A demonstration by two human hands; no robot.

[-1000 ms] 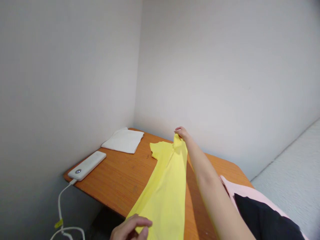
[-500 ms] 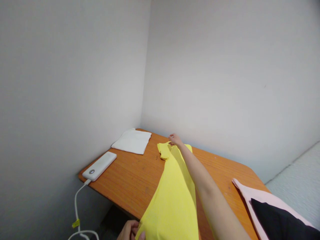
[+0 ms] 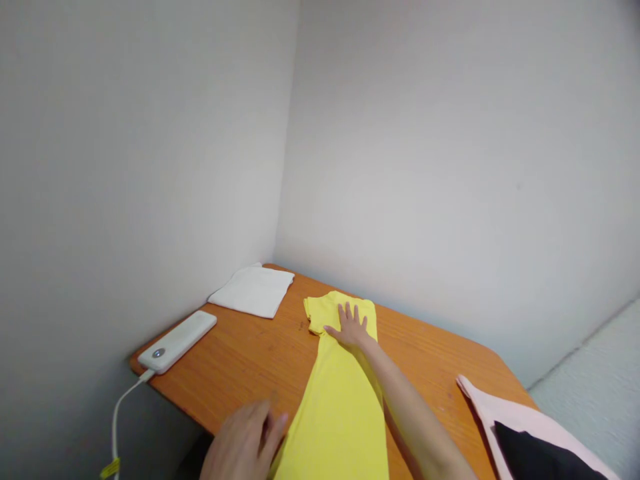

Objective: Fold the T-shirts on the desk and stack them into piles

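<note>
A yellow shirt (image 3: 337, 400), folded lengthwise, lies along the orange wooden table (image 3: 240, 357), its collar end toward the far wall. My right hand (image 3: 351, 326) rests flat on the upper part of the shirt, fingers spread. My left hand (image 3: 247, 443) hovers at the near table edge beside the shirt's lower left side, blurred, fingers stretched out and holding nothing.
A folded white cloth (image 3: 253, 291) lies in the far left corner. A white power bank (image 3: 177, 341) with a hanging cable (image 3: 120, 413) sits at the left edge. A pink and black garment (image 3: 520, 437) lies at the right. Walls close in on two sides.
My right hand has let go of the shirt's collar end and now lies flat on it. The shirt has dropped onto the table. My left hand has released the lower edge.
</note>
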